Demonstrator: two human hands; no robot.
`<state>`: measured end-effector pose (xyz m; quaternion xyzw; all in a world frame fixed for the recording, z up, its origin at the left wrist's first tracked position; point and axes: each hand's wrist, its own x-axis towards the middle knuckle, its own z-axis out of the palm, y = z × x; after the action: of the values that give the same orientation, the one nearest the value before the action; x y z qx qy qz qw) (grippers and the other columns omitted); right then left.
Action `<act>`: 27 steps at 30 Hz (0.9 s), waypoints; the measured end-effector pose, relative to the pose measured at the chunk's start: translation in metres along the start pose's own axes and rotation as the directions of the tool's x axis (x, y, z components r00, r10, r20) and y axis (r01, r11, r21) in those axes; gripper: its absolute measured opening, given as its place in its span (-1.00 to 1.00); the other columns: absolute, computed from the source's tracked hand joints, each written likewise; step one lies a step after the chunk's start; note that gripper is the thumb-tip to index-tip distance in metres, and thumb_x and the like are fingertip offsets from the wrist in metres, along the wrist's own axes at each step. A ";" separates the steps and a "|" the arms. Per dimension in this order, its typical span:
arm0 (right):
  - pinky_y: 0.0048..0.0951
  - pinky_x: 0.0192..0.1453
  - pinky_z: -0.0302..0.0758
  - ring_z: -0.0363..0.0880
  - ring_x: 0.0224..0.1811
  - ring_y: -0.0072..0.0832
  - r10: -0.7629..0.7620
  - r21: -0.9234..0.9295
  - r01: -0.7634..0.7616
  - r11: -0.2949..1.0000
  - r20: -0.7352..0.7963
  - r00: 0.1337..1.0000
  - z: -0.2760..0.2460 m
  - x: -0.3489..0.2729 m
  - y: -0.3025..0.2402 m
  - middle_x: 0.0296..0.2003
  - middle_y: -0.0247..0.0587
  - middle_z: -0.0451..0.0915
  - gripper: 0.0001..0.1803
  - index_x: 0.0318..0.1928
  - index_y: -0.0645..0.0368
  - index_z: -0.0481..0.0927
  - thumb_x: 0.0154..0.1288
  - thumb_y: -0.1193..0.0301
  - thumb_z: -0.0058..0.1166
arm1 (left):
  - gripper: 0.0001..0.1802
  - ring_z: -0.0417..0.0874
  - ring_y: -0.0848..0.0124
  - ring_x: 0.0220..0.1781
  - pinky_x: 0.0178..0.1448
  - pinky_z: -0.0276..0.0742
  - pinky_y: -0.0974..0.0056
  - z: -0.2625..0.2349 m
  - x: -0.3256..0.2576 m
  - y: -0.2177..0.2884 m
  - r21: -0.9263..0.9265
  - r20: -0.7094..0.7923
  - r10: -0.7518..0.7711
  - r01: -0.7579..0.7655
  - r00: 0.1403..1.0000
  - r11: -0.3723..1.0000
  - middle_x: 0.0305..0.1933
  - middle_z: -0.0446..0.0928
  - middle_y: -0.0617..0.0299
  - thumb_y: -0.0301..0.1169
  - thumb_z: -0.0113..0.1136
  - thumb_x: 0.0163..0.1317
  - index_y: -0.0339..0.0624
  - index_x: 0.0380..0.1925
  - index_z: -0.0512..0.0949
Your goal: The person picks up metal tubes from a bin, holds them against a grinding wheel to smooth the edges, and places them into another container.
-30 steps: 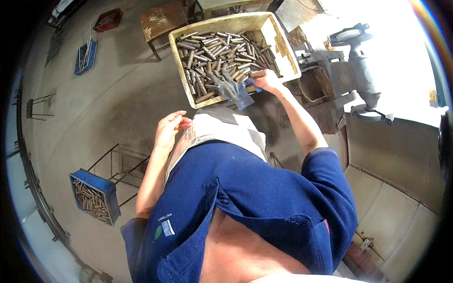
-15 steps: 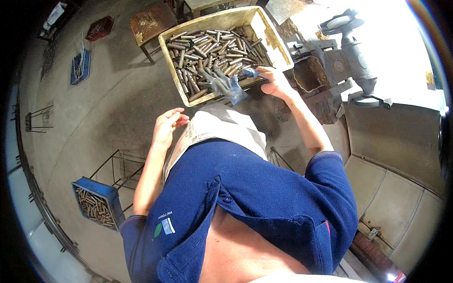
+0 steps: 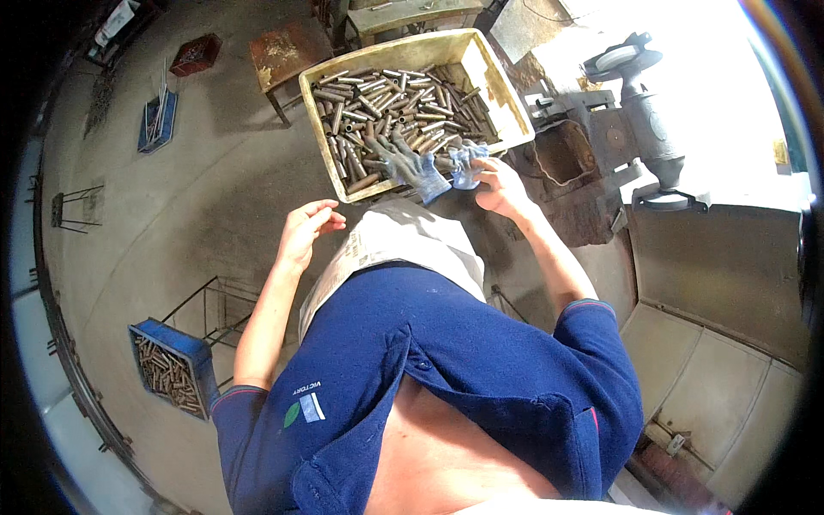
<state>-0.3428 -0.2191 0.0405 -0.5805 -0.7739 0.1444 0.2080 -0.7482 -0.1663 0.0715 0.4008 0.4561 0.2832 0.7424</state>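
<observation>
My right hand (image 3: 505, 190) is at the near right edge of a cream plastic tub (image 3: 506, 94), its fingers closed on the edge of a blue-and-grey work glove (image 3: 469, 165). A second work glove (image 3: 410, 167) lies spread, fingers pointing inward, over short metal tubes (image 3: 386, 103) that fill the tub. My left hand (image 3: 307, 232) hangs in the air off the tub's near left corner. Its fingers are loosely bent and apart, holding nothing. A pale apron (image 3: 412, 230) covers my lap below the tub.
A bench grinder (image 3: 652, 120) on a pedestal stands at the right, beside a rusty open metal box (image 3: 562, 154). At lower left, a blue crate (image 3: 176, 365) of tubes sits by a wire stand. A rusty table (image 3: 287, 56) and a blue bin (image 3: 157, 120) are farther off.
My right hand has drawn slightly nearer to me, bringing the glove at its fingers to the tub's near edge. The left hand has barely moved. The view has shifted slightly.
</observation>
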 end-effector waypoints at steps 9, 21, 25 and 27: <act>-0.31 0.16 0.37 0.39 0.13 -0.17 -0.046 -0.148 0.048 0.988 0.015 0.999 0.008 0.024 0.005 0.03 -0.03 0.49 -0.70 -0.46 0.23 0.66 -0.38 0.50 0.07 | -0.76 0.65 0.40 -0.31 -0.10 0.55 0.34 0.001 -0.010 0.008 0.043 -0.040 0.065 -0.064 0.997 0.997 -0.36 0.62 0.14 -0.37 0.04 0.27 -0.28 -0.14 0.53; -0.45 0.15 0.39 0.53 0.02 -0.33 -0.092 0.432 0.183 0.883 -0.223 0.970 -0.111 0.083 -0.084 -0.06 -0.13 0.58 -0.48 -0.20 0.30 0.61 -0.36 0.70 -0.08 | -0.74 0.54 0.56 -0.43 -0.39 0.35 0.52 -0.011 -0.091 0.058 0.155 -0.318 0.421 -0.391 0.850 0.907 -0.43 0.61 0.15 -0.54 0.10 0.18 -0.33 -0.11 0.52; -0.43 0.04 0.43 0.58 -0.13 -0.32 -0.368 0.679 0.506 0.532 -0.352 0.860 -0.140 0.103 -0.107 -0.35 -0.15 0.59 -0.51 -0.17 0.41 0.59 -0.28 0.51 0.00 | -0.70 0.48 0.58 -0.46 -0.32 0.41 0.48 0.000 -0.131 0.088 0.336 -0.351 0.582 -0.481 0.734 0.810 -0.31 0.61 0.08 -0.60 0.08 0.15 -0.34 -0.07 0.51; -0.43 -0.10 0.44 0.56 -0.24 -0.38 -0.270 0.824 0.373 0.427 -0.278 0.922 -0.151 0.105 -0.133 -0.51 -0.27 0.44 -0.21 0.10 0.49 0.39 0.05 0.05 0.17 | -0.68 0.47 0.58 -0.46 -0.31 0.43 0.47 0.006 -0.158 0.101 0.433 -0.367 0.642 -0.487 0.673 0.759 -0.30 0.61 0.07 -0.65 0.04 0.13 -0.35 -0.07 0.50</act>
<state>-0.4054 -0.1590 0.2506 -0.2453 -0.6801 0.4392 0.5333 -0.8157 -0.2401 0.2303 0.5441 0.5189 0.5212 0.4038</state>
